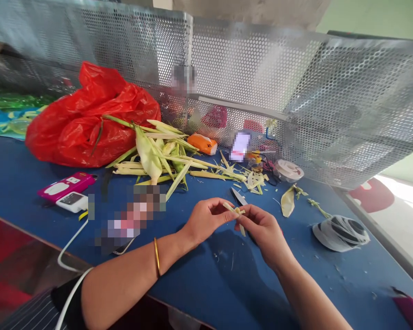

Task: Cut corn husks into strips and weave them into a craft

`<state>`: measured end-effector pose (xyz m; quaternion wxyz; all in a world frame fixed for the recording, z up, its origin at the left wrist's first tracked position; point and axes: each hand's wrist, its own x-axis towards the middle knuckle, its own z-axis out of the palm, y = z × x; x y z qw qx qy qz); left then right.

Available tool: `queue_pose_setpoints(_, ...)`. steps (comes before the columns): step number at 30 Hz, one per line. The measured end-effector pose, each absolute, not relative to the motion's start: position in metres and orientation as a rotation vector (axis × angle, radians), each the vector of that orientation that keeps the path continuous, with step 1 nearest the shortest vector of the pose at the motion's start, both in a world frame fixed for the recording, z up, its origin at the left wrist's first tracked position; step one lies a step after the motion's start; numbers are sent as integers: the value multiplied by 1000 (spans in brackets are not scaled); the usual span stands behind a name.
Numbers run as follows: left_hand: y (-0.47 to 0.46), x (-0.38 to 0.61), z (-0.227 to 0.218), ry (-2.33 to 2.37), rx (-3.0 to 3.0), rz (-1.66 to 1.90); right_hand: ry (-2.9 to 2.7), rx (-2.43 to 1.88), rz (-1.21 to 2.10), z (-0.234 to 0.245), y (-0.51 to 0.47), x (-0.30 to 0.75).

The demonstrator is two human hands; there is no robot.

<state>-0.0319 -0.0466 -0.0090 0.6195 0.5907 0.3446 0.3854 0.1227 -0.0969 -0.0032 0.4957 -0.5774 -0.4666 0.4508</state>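
Note:
Above the blue table, my left hand (206, 221) pinches a pale corn husk strip (230, 208) between thumb and fingers. My right hand (265, 228) is closed on the same piece from the other side, and the fingertips of both nearly meet. The strips appear crossed or folded into a small knot; its exact shape is too small to tell. Just behind the hands, the blade of a pair of scissors or a knife (238, 196) shows, the rest hidden by my right hand. Farther back lies a pile of corn husks (147, 156) with narrow cut strips (254, 180).
A red plastic bag (89, 123) stands back left, before a perforated metal screen (241, 68). An orange packet (202, 143), a lit phone (240, 146) and a white spool (289, 170) line the back. Wound thread (340, 233) sits right; a white cable (64, 256) runs left.

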Motion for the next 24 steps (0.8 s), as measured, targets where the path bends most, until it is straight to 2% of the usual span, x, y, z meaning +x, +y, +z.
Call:
queue_pose_setpoints(9,-42,-30,-15,877,933,868,-1138,-1453,1096,-12,-96,127)
queue_pose_setpoints(18,-43,-30,-14,832,837,691,-1162,-1460,1043,-13,-96,126)
queue_pose_setpoints(24,-40,-32,-18,831,763,742,-1161,-1453,912,-11,-97,127)
